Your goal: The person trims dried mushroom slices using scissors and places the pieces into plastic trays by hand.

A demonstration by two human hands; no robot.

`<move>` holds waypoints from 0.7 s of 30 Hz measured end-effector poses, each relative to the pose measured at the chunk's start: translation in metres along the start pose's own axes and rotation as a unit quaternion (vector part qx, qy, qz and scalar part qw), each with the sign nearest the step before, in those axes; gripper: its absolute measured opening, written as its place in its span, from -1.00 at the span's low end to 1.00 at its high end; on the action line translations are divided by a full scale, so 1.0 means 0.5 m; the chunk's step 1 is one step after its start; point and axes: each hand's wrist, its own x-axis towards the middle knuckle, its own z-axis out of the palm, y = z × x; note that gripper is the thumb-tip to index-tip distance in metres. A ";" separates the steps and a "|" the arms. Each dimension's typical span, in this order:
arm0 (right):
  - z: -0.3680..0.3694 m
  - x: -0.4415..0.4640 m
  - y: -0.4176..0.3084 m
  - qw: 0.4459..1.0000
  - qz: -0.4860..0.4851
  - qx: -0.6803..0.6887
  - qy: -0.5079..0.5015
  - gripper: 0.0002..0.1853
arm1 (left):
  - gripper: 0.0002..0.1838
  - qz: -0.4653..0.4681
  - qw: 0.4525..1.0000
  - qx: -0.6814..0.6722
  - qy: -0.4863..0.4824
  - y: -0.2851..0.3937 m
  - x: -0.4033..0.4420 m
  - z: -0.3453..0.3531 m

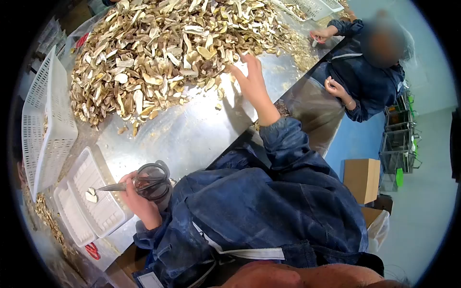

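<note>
My left hand [139,204] is closed around dark-handled scissors [152,180], whose blades point left over a white ridged tray [126,214]. Near the blade tips, pale mushroom pieces [91,195] lie in that tray. On the far side of the metal table [187,139] is a big heap of dried mushroom slices [158,62], brown and cream. At the heap's near right edge my right hand [253,86] reaches out with thumb and fingers apart, and nothing shows between them. A few loose slices lie on the metal below it.
A white slotted basket [50,125] stands tilted at the left, and another basket [317,7] is at the top. Red scissor handles [92,250] lie by the tray. Across the right side a co-worker [365,77] holds a red-handled tool. A cardboard box [361,180] is at right.
</note>
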 end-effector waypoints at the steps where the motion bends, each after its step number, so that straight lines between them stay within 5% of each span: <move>1: 0.010 -0.034 0.024 0.999 0.024 -0.011 0.020 -0.35 | -0.73 0.008 1.000 0.013 0.007 0.018 -0.011 0.008; 5: 0.074 -0.129 -0.012 0.998 0.008 -0.068 0.015 -0.33 | -0.76 -0.022 0.999 0.017 -0.033 0.067 -0.031 0.072; 7: 0.096 -0.132 -0.062 0.998 -0.031 -0.007 -0.058 -0.37 | -0.78 -0.108 0.988 -0.048 -0.102 0.057 -0.016 0.117; 12: 0.087 -0.073 -0.093 0.993 -0.076 0.087 0.022 -0.62 | -0.66 -0.161 0.958 -0.123 -0.203 -0.008 0.038 0.188; 15: 0.066 -0.006 -0.088 0.994 -0.078 0.028 0.076 -0.58 | -0.56 -0.130 0.968 -0.095 -0.194 0.015 0.019 0.211; 21: 0.125 0.079 -0.040 0.999 -0.014 0.025 0.031 -0.68 | -0.29 -0.053 0.983 -0.005 -0.175 0.029 -0.001 0.187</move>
